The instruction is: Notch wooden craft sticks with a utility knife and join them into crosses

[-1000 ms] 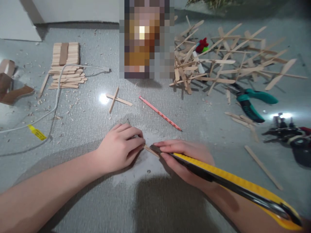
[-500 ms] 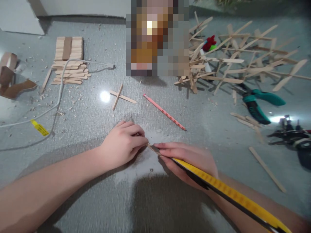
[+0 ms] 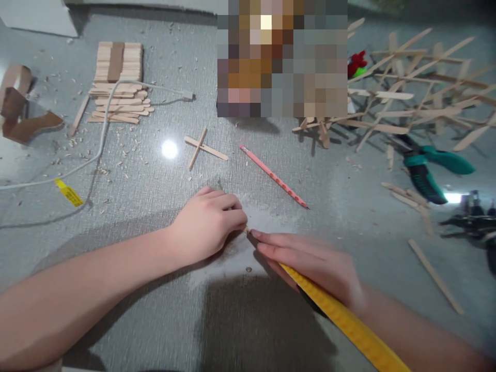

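Observation:
My left hand (image 3: pixel 207 223) rests on the grey floor with its fingers curled, pinning a thin wooden stick (image 3: pixel 246 230) whose tip shows between my two hands. My right hand (image 3: pixel 310 261) lies just right of it, fingers closed round a yellow and black utility knife (image 3: pixel 349 325). The knife's front end is at the stick, hidden under my fingertips. Its long handle runs down to the lower right edge of the view.
A pink pencil (image 3: pixel 274 176) and a cross of two sticks (image 3: pixel 204 148) lie beyond my hands. Stacked sticks (image 3: pixel 118 82) and a white cable (image 3: pixel 98 150) are at upper left. A stick framework (image 3: pixel 411 98), green-handled pliers (image 3: pixel 430 168) and loose sticks lie right.
Less of the stick shows between my hands than before, with my right fingertips now closer to my left hand. The view has shifted a little, so everything sits further right.

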Demonstrator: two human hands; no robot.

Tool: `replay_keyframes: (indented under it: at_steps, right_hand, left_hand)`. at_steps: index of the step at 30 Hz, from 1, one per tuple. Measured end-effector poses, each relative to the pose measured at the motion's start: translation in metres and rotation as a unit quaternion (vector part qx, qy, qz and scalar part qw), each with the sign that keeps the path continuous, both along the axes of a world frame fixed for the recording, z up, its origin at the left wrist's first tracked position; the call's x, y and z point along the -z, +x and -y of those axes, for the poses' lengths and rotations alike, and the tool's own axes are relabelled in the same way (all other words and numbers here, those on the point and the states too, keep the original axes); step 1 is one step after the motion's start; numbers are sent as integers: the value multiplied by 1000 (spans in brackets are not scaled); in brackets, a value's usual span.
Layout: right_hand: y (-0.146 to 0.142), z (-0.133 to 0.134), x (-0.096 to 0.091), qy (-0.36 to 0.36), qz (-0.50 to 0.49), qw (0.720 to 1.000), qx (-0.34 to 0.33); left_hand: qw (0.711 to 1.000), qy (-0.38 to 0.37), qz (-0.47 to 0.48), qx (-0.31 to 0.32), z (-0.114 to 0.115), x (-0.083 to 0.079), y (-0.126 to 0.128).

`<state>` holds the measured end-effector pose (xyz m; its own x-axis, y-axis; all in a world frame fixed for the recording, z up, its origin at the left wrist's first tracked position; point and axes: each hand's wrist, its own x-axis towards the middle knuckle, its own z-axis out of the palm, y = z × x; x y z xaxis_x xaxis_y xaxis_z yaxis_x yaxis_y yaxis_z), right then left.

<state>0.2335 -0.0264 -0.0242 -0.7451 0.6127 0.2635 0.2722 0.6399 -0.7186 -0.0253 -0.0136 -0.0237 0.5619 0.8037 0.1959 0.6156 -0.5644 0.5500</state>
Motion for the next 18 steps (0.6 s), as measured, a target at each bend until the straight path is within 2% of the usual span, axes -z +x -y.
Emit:
replay_keyframes:
  at_steps: [7,14,18]
  right_hand:
    - [-1,-6,-4,-10,7,1000,9]
    - [-10,-11,-4,37,-39,999,2]
    - [-12,-12,-5,58,-81,993,67]
  left_hand:
    - [1000,-13,6,-6,-1,0,1]
    - [1000,20,-9,2,1,0,-1]
    - [1000,16,-11,-5,4,-6,-1]
